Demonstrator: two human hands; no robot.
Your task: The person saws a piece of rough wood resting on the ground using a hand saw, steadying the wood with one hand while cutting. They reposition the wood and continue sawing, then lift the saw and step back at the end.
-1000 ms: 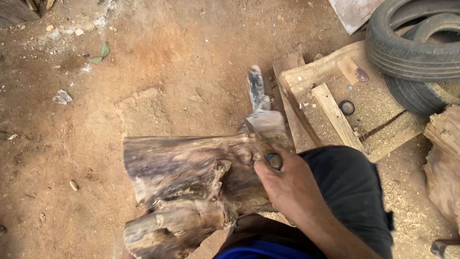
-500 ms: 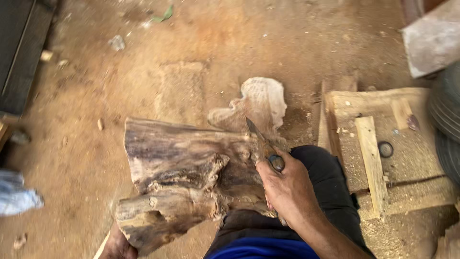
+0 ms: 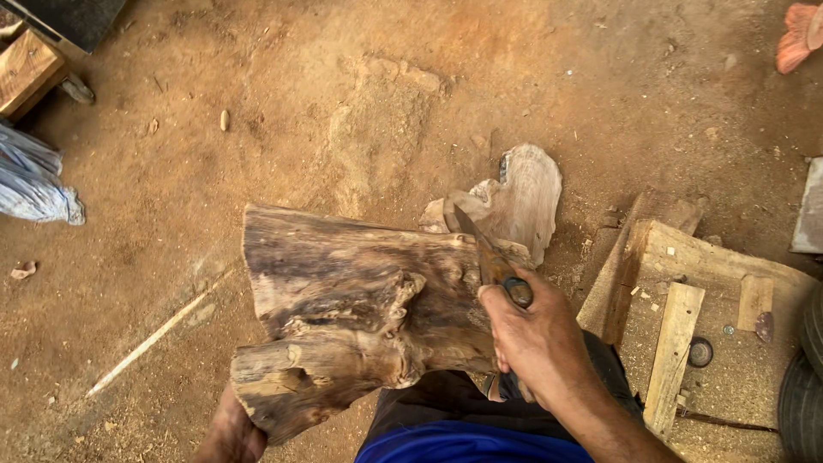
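Note:
A large gnarled log (image 3: 351, 300) lies across my lap, its rough grey-brown face turned up. My right hand (image 3: 536, 343) is shut on the handle of a metal cutting tool (image 3: 480, 249), whose blade rests on the log's right edge. Under the log's lower left corner my left hand (image 3: 230, 431) shows only partly, supporting the wood from below. A flat, pale piece of wood (image 3: 514, 199) lies on the ground just beyond the blade.
Bare reddish dirt floor (image 3: 360, 111) lies ahead. A rough wooden pallet (image 3: 703, 300) with a round metal piece stands to the right, a tyre (image 3: 801, 386) at its edge. A crumpled plastic bag (image 3: 34, 184) and a wooden block (image 3: 26, 73) sit at far left.
The view has swung left and forward, so the tyres slid out of frame. The tool blade, raised above the log a second ago, now rests on the log's edge.

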